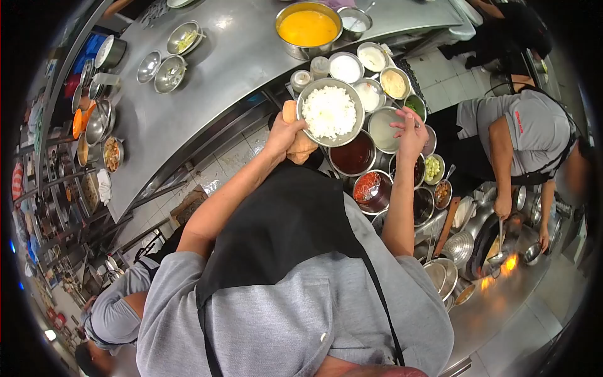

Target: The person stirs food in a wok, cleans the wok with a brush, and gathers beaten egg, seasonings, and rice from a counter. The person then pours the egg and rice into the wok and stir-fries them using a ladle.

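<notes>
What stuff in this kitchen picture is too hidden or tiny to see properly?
All in the head view:
- The left hand grips the bowl of rice with a cloth; its fingers under the bowl are hidden.
- The right hand covers whatever it touches among the sauce pots.
- The wok contents are too small, hidden by flame and ladle.
- The left shelves are warped and blurred at the edge.

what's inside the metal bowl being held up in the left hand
The metal bowl holds a mound of white rice. The left hand grips its rim with an orange cloth. The bowl's bottom under the rice is hidden.
</notes>
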A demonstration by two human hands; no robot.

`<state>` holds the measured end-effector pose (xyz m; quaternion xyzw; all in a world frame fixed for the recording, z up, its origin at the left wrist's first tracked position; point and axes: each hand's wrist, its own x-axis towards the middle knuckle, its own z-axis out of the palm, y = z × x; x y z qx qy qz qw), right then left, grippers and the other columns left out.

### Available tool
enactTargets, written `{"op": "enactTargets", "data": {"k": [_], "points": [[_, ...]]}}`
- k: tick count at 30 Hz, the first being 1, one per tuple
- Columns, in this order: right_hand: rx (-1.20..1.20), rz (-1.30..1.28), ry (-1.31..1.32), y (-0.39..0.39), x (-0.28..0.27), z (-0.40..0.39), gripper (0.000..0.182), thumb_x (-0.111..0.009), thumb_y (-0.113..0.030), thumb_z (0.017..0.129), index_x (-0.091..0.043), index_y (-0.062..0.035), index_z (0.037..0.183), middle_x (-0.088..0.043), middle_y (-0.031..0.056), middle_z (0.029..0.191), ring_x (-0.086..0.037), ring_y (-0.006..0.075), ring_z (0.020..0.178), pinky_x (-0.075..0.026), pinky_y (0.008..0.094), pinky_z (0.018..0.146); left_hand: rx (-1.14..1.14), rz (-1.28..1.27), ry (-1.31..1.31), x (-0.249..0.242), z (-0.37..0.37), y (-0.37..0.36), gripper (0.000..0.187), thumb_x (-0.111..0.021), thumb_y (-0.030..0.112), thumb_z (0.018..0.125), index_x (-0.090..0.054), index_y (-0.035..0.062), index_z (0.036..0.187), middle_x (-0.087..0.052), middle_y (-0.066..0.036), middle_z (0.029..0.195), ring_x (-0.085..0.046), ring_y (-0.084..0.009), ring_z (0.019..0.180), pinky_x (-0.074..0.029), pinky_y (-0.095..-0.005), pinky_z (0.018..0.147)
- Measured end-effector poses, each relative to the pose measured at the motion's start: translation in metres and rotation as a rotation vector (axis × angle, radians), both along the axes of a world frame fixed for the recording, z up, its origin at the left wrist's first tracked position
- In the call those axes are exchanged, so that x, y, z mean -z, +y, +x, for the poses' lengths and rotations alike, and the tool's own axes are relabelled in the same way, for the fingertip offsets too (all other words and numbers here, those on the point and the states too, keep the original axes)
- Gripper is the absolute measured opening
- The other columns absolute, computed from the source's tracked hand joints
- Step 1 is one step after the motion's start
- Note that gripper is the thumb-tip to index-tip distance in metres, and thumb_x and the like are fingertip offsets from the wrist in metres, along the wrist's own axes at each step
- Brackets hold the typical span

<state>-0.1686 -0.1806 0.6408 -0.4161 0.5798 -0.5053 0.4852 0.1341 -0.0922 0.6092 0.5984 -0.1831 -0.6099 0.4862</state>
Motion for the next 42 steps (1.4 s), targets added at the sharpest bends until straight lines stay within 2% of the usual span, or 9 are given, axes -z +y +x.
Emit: {"op": "enactTargets", "data": {"k": [7,11,15,16,22,27,32,36,42], "points": [[-0.216,0.311,0.096,-0.025,0.109,0.012,0.040,-0.058,-0.023,0.098,-0.056,0.0038,0.128,-0.071,0.0135,0.102,-0.070,0.0178,0.066,-0.044,0.0235,0.044,-0.198,-0.108,-0.026,-0.024,0.028,0.042,0.053,-0.065,0.002,0.076,-0.047,-0.0013,0.126,-0.061,-0.011,0.112,-0.063,-0.0216,0.103,-0.052,-0.0348,0.091],[-0.183,0.353,0.029,-0.003,0.079,0.018,0.052,-0.060,-0.025,0.096,-0.046,0.0033,0.137,-0.069,0.0142,0.104,-0.069,0.0196,0.067,-0.045,0.0256,0.043,-0.406,-0.180,0.049,-0.037,0.070,0.051,0.050,-0.060,0.000,0.079,-0.046,-0.0027,0.127,-0.062,-0.013,0.115,-0.064,-0.0214,0.104,-0.055,-0.0348,0.089],[-0.033,-0.238,1.104,0.032,0.064,0.016,0.053,-0.064,-0.027,0.095,-0.047,0.0017,0.137,-0.067,0.0141,0.110,-0.064,0.0215,0.094,-0.053,0.0343,0.078,-0.487,-0.148,0.115,-0.025,0.128,0.032,0.049,-0.056,0.004,0.082,-0.044,-0.0057,0.128,-0.062,-0.018,0.114,-0.069,-0.0285,0.096,-0.060,-0.0408,0.082],[-0.079,-0.161,0.953,0.042,0.032,0.033,0.048,-0.064,-0.026,0.095,-0.051,-0.0003,0.134,-0.067,0.0096,0.107,-0.059,0.0186,0.102,-0.048,0.0337,0.090,-0.507,-0.087,0.117,-0.012,0.147,0.022,0.048,-0.056,0.005,0.083,-0.044,-0.0062,0.128,-0.062,-0.019,0.114,-0.069,-0.0295,0.094,-0.061,-0.0422,0.079],[-0.828,0.258,0.003,0.093,-0.060,0.163,0.022,-0.060,-0.021,0.099,-0.065,-0.0040,0.111,-0.062,-0.0013,0.091,-0.054,0.0061,0.081,-0.044,0.0214,0.072,-0.396,0.041,0.175,0.110,0.252,-0.036,0.046,-0.061,0.022,0.094,-0.044,-0.0056,0.126,-0.063,-0.021,0.108,-0.069,-0.0346,0.087,-0.062,-0.0486,0.070],[-0.765,0.320,0.039,0.122,-0.035,0.223,0.023,-0.060,-0.022,0.099,-0.062,-0.0027,0.087,-0.054,-0.0041,0.072,-0.049,0.0043,0.068,-0.038,0.0209,0.062,-0.249,0.342,0.591,0.039,0.263,-0.034,0.058,-0.056,0.053,0.097,-0.046,0.0033,0.124,-0.063,-0.014,0.104,-0.069,-0.0323,0.089,-0.060,-0.0459,0.076],[-0.271,0.315,0.122,0.193,-0.069,0.231,0.025,-0.061,-0.024,0.099,-0.063,-0.0013,0.088,-0.056,-0.0027,0.074,-0.051,0.0060,0.069,-0.041,0.0245,0.061,0.208,0.257,0.637,-0.043,0.215,-0.025,0.047,-0.054,0.050,0.098,-0.050,0.0080,0.120,-0.062,-0.016,0.104,-0.066,-0.0309,0.095,-0.058,-0.0478,0.081],[-0.473,0.200,0.157,0.210,-0.103,0.301,0.027,-0.062,-0.026,0.098,-0.061,-0.0013,0.088,-0.053,-0.0009,0.070,-0.046,0.0088,0.063,-0.039,0.0279,0.058,0.404,0.084,0.524,-0.120,0.162,-0.019,0.045,-0.051,0.045,0.101,-0.049,0.0051,0.123,-0.063,-0.014,0.102,-0.066,-0.0245,0.095,-0.057,-0.0413,0.083],[-0.188,0.318,0.331,0.295,-0.123,0.298,0.030,-0.064,-0.027,0.097,-0.058,-0.0014,0.082,-0.045,0.0106,0.062,-0.042,0.0142,0.058,-0.039,0.0321,0.056,0.912,0.065,0.601,-0.172,0.107,0.011,0.052,-0.049,0.049,0.100,-0.051,0.0042,0.125,-0.064,-0.012,0.099,-0.066,-0.0230,0.089,-0.057,-0.0380,0.076]]}}
